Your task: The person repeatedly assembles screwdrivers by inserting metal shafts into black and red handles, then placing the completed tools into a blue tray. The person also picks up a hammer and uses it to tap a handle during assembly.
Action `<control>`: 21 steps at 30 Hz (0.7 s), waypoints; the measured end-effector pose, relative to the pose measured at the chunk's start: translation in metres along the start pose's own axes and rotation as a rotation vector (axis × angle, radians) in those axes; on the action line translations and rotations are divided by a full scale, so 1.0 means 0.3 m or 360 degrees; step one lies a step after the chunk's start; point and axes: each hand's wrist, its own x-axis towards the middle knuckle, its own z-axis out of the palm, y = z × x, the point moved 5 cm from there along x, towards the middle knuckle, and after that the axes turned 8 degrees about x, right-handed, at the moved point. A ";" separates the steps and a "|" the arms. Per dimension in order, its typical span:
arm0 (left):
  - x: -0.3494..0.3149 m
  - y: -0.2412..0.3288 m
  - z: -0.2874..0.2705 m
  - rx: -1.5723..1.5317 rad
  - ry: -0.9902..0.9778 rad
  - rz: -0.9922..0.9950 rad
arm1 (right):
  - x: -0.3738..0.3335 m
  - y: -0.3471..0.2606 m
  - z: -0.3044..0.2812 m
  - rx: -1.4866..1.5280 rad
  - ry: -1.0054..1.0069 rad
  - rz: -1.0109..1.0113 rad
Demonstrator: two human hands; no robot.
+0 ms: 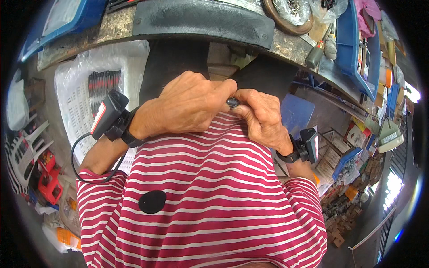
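In front of my striped shirt both hands meet at a small dark, glossy piece [232, 102]. Only its rounded end shows, so I cannot make out its kind. My right hand [262, 114] pinches it between thumb and bent forefinger. My left hand [190, 102] is closed, its fingertips against the other side of the piece and hidden behind the knuckles. Below my left forearm stands a white plastic-lined crate [73, 105]. A bundle of dark, thin strips with red marks [103, 87] lies in it.
Ahead runs a worn workbench [111, 27] with a curved dark metal plate [203, 22] on its edge. A blue bin [351, 42] and a dark-handled tool [315, 54] are at the right. A white plastic chair [31, 147] and a red stool [50, 181] stand left.
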 end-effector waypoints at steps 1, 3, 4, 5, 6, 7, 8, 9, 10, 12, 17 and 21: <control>-0.002 -0.002 0.002 -0.0009 -0.0016 0.0005 | -0.003 0.000 0.005 0.0005 -0.0008 -0.0011; -0.008 -0.008 0.012 -0.0036 -0.0079 -0.0008 | -0.008 0.003 0.019 0.0033 -0.0034 -0.0004; -0.013 -0.012 0.019 -0.0053 -0.0125 -0.0027 | -0.011 0.005 0.025 0.0040 -0.0037 0.0014; -0.018 -0.016 0.027 -0.0070 -0.0172 -0.0046 | -0.014 0.008 0.031 0.0048 -0.0040 0.0034; -0.019 -0.018 0.030 -0.0084 -0.0154 -0.0047 | -0.018 0.009 0.037 0.0056 -0.0042 0.0055; -0.018 -0.022 0.032 -0.0096 -0.0135 -0.0046 | -0.017 0.014 0.040 0.0102 -0.0013 0.0069; -0.017 -0.027 0.035 -0.0102 -0.0128 -0.0058 | -0.019 0.018 0.040 0.0113 0.0028 0.0103; -0.018 -0.028 0.030 -0.0113 -0.0063 -0.0040 | -0.019 0.023 0.040 0.0124 0.0069 0.0137; -0.019 -0.030 0.027 -0.0118 -0.0011 -0.0036 | -0.021 0.026 0.039 0.0134 0.0109 0.0169; -0.020 -0.034 0.025 -0.0074 0.0024 -0.0024 | -0.023 0.030 0.038 0.0174 0.0121 0.0199; -0.028 -0.037 0.036 -0.0064 0.0068 0.0024 | -0.037 0.039 0.037 0.0180 0.0127 0.0335; -0.037 -0.041 0.055 -0.0151 0.0056 -0.0019 | -0.040 0.030 0.035 0.0127 0.0098 0.0265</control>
